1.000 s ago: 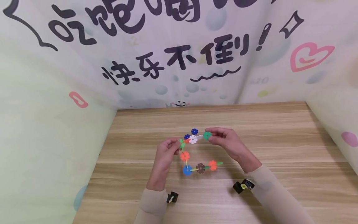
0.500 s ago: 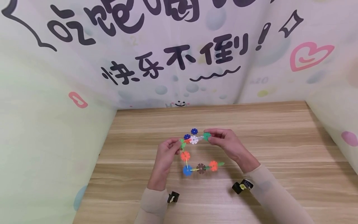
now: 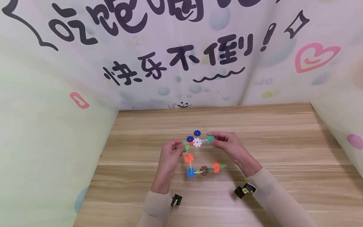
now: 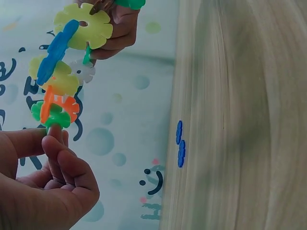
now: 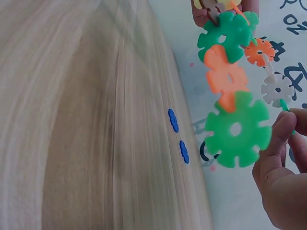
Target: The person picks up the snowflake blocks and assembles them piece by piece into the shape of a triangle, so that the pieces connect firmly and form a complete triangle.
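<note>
Notched plastic snowflake discs are joined into a chain (image 3: 204, 171) with an opening on its right side, held up above the table between both hands. At its far left corner the left hand (image 3: 171, 155) pinches a light green disc (image 4: 50, 115). My right hand (image 3: 231, 145) pinches a teal-green disc (image 3: 210, 139) at the end of the far side, next to a white disc (image 5: 277, 89). Down the left run an orange disc (image 3: 188, 158) and a blue disc (image 3: 191, 172). The near side ends in an orange disc (image 5: 226, 79) and a green disc (image 5: 237, 129), untouched by either hand.
Two loose dark blue discs (image 3: 197, 133) lie on the wooden table (image 3: 136, 126) behind the chain. A printed cloth wall (image 3: 158, 94) rises along the table's back edge, with pale walls at both sides. Black camera mounts (image 3: 245, 190) sit at the wrists.
Both hands keep their pinch on the chain. It has shifted very slightly to the right, and the right hand has come a little lower and nearer.
</note>
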`<action>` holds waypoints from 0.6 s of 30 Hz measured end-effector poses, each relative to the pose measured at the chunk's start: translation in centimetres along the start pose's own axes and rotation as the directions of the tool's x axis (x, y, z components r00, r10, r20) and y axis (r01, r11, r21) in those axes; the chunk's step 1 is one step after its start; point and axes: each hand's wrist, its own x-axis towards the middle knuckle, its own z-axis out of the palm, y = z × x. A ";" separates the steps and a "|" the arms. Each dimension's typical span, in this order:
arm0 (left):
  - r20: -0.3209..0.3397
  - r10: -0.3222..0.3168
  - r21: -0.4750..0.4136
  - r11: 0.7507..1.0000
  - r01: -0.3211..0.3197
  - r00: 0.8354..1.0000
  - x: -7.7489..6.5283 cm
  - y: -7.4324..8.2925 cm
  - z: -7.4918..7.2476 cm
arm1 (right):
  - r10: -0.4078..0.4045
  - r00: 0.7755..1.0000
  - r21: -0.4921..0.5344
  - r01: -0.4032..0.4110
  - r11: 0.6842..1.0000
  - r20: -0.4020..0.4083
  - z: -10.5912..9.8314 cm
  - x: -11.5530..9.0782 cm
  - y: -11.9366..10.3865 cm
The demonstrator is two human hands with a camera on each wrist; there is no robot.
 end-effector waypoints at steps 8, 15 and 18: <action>-0.012 0.028 0.064 0.998 -0.027 1.000 -0.2 -0.4 0.3 | 0.052 0.998 0.069 -0.050 0.996 -0.023 0.3 0.1 0.0; -0.013 0.002 0.017 1.000 -0.002 1.000 -0.2 -1.3 0.5 | -0.013 1.000 -0.006 0.013 1.000 0.000 0.4 0.5 -0.6; 0.006 -0.016 -0.018 1.000 0.016 1.000 -0.2 -1.2 0.2 | -0.052 0.998 -0.123 0.054 0.991 0.020 0.5 0.8 -1.0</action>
